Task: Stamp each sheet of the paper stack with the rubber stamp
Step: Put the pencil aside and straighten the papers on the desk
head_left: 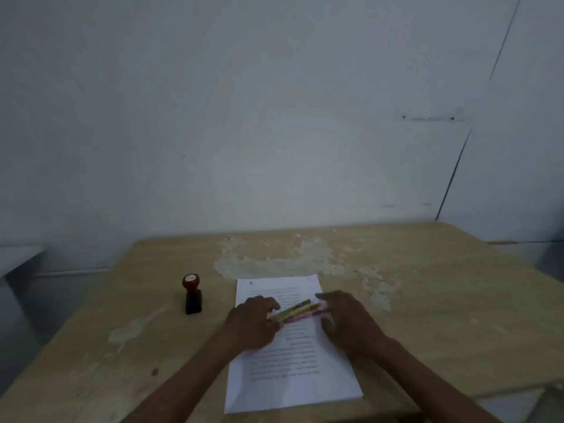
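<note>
A stack of printed white paper (pixel 293 364) lies on the table in front of me. Three coloured pens (pixel 297 309), green, yellow and pink, lie side by side across the top sheet. My left hand (pixel 253 323) closes its fingers around their left ends. My right hand (pixel 348 322) holds their right ends between finger and thumb. The rubber stamp (pixel 192 296), with a black body and a red round top, stands upright on the table to the left of the paper, apart from both hands.
The wooden table (pixel 442 300) has patches of peeled surface behind the paper. A pale wall stands right behind the table's far edge. The table's right edge drops off near my right forearm.
</note>
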